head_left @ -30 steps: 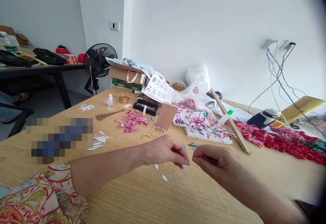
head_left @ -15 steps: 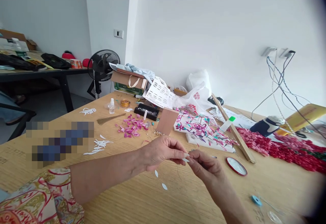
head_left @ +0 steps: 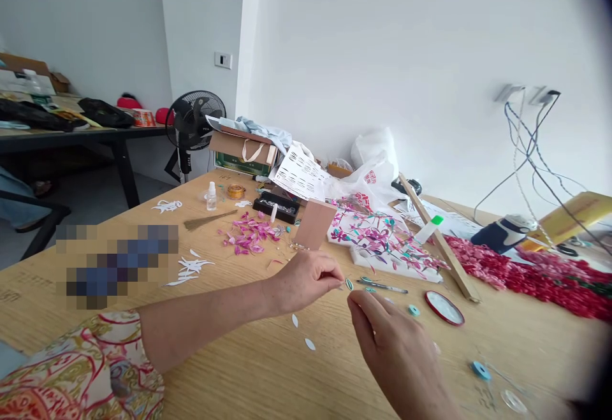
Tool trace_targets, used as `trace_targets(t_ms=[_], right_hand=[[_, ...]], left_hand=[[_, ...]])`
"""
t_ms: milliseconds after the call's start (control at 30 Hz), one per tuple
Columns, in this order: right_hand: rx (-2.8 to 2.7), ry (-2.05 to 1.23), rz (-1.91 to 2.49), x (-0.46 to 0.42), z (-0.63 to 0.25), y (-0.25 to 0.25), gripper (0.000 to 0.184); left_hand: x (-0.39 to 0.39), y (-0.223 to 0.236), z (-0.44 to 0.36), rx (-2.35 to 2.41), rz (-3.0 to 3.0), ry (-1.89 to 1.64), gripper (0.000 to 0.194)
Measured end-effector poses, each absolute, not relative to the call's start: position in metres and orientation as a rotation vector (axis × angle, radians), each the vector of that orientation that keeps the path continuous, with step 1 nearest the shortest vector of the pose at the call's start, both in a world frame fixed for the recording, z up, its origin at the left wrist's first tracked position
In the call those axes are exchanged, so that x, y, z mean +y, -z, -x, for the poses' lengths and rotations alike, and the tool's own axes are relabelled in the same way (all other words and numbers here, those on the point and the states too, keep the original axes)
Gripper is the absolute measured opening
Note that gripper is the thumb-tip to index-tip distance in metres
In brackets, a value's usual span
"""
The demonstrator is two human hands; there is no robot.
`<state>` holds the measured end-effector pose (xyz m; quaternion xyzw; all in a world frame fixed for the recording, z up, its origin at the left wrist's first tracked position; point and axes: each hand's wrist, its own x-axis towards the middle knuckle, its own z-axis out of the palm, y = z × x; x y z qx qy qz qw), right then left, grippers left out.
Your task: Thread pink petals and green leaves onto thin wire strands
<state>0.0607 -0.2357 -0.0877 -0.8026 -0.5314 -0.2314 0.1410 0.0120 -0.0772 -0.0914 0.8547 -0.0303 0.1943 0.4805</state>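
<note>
My left hand (head_left: 308, 281) is closed in a pinch above the middle of the wooden table. Its fingertips hide most of whatever is between them. My right hand (head_left: 394, 343), back turned up and fingers curled together, is just to the right, with a small gap between the two. Two small white leaf-shaped pieces (head_left: 310, 344) lie on the tabletop below the left wrist. Beyond the fingertips are a teal-edged leaf piece (head_left: 349, 285) and a slim pen-like tool (head_left: 385, 286).
Pink petals (head_left: 251, 234) and white strips (head_left: 189, 269) lie to the left. Purple flower sprays (head_left: 382, 238) rest on white foam behind. A red-rimmed round dish (head_left: 444, 308), a wooden bar (head_left: 442, 248) and a blue spool (head_left: 480, 370) are on the right.
My hands have come slightly apart, and the right one has rolled over, knuckles up. The white leaf piece pinched between them before is hidden from view now.
</note>
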Motion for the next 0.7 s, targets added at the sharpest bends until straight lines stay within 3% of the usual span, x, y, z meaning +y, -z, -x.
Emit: trace_targets(t_ms=[167,433,700], right_hand=[[-1.692,0.392,2.383,-0.239,-0.068,0.062,0.029],[-1.392,-0.368,2.094,-0.241,-0.096,0.057,0.023],[-1.026,-0.49,1.808,-0.23,-0.095,0.1,0.028]], left_hand=[[-0.078,0.089,-0.009,-0.296,-2.178,-0.318,0.01],[-0.076,0.091,-0.007,-0.234,-1.538,0.096,0.005],[-0.078,0.093,-0.012,-0.082,-1.384,-0.046,0.017]])
